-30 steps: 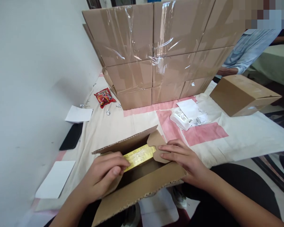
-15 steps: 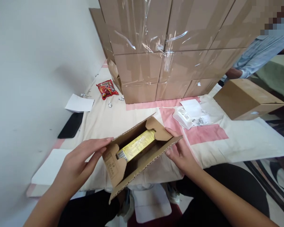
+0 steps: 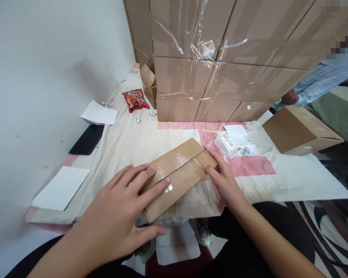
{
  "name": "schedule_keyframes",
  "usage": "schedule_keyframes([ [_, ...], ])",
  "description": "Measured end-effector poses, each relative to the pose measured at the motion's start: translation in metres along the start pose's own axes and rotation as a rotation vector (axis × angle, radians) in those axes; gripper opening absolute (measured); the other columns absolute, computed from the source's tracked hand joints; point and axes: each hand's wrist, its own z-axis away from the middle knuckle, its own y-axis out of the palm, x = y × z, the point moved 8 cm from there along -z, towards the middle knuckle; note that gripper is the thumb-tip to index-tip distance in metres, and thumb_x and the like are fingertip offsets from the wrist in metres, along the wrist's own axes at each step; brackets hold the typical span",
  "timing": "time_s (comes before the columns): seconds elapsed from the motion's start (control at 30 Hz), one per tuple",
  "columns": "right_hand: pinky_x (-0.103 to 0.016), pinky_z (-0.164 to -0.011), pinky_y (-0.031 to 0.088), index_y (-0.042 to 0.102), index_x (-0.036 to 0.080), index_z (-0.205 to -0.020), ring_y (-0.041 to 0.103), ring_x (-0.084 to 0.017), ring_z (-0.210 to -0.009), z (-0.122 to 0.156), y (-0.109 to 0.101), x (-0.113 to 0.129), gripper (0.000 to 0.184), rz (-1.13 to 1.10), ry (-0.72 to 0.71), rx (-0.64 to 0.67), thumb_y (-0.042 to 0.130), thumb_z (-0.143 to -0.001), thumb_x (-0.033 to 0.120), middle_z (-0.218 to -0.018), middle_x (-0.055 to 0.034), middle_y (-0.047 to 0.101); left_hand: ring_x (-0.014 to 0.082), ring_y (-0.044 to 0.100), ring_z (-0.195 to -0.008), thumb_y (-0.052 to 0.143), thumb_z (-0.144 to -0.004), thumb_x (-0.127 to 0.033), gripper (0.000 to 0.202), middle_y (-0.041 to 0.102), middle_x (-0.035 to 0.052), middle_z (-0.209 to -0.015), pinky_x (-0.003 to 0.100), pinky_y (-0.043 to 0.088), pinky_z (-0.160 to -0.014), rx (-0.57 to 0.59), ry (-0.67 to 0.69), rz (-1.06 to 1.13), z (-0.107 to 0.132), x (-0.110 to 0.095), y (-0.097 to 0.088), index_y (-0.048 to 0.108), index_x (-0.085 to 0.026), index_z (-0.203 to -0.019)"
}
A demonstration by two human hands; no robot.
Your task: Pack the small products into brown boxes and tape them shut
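A small cardboard box [image 3: 179, 166] lies at the front edge of the cloth-covered surface, its two top flaps folded down to meet along a seam. My left hand [image 3: 130, 204] rests on its left part with the fingers spread, pressing across both flaps. At the right end, my right hand [image 3: 220, 172] grips the box between thumb and fingers. The yellow packet seen inside earlier is hidden under the flaps.
Large taped cartons [image 3: 185, 77] wall off the back. A brown carton [image 3: 301, 129] stands right, near a person's sleeve [image 3: 324, 81]. Around lie a red packet [image 3: 135, 100], a black phone-like slab [image 3: 87, 139], white papers [image 3: 60, 188] and a white tray-like piece [image 3: 227, 146].
Both flaps of the small box have been folded shut over the yellow packet. My left hand has moved from the box's left end onto its top; my right hand stays at the right end.
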Motion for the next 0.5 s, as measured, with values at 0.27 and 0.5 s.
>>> schedule_keyframes([
  [0.27, -0.05, -0.113, 0.041, 0.052, 0.029, -0.147, 0.047, -0.028, -0.138, 0.007, 0.006, 0.009, 0.056, 0.084, -0.029, 0.069, 0.06, -0.094, 0.045, -0.149, -0.0088, 0.053, 0.0355, 0.054, -0.123, 0.068, -0.081, -0.043, 0.066, 0.062, 0.0125, -0.131, 0.054, 0.044, -0.107, 0.001, -0.054, -0.109, -0.013, -0.008, 0.002, 0.054, -0.021, -0.142],
  [0.5, -0.052, -0.112, 0.037, 0.066, 0.03, -0.13, 0.053, -0.03, -0.128, -0.059, -0.094, 0.004, 0.043, 0.362, 0.012, -0.106, 0.053, -0.094, 0.05, -0.138, -0.0079, 0.062, 0.0339, 0.06, -0.116, 0.055, -0.079, -0.037, 0.059, 0.06, 0.0144, -0.129, 0.055, 0.044, -0.108, 0.019, -0.15, -0.24, -0.023, -0.003, 0.0, 0.057, -0.017, -0.135],
])
